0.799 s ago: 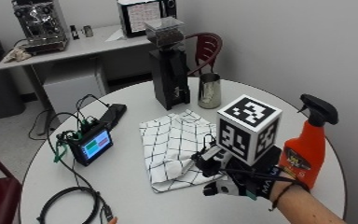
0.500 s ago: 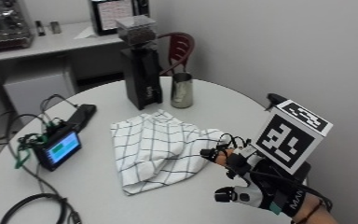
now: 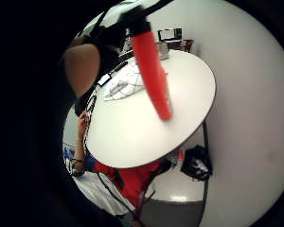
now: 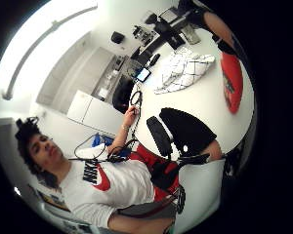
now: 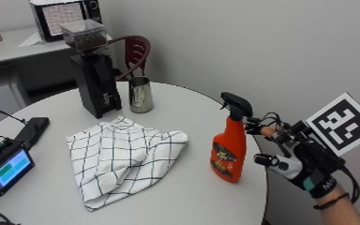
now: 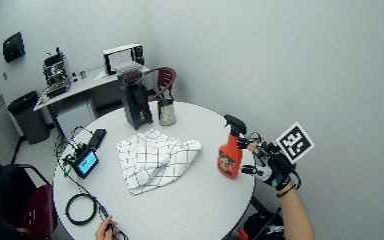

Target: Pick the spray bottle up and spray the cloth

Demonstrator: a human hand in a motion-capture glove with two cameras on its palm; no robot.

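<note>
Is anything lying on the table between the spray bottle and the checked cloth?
No. In the outside view the spray bottle and the cloth are separated only by bare table.

The gloved right hand (image 5: 295,157) hangs past the tabletop's edge. Its fingers (image 5: 264,130) are spread apart, gripping nothing.

Office break room; round table (image 5: 186,197), coffee grinder (image 5: 93,70), espresso machine (image 6: 55,75)

Right hand (image 5: 298,161): black glove with small white plastic fittings at thumb and fingertips. Dark cord bracelet (image 5: 331,201) on wrist; forearm unsleeved. Torso: white T-shirt (image 4: 112,183) bearing black lettering and red swoosh. Red shorts (image 4: 154,163) worn below.
</note>
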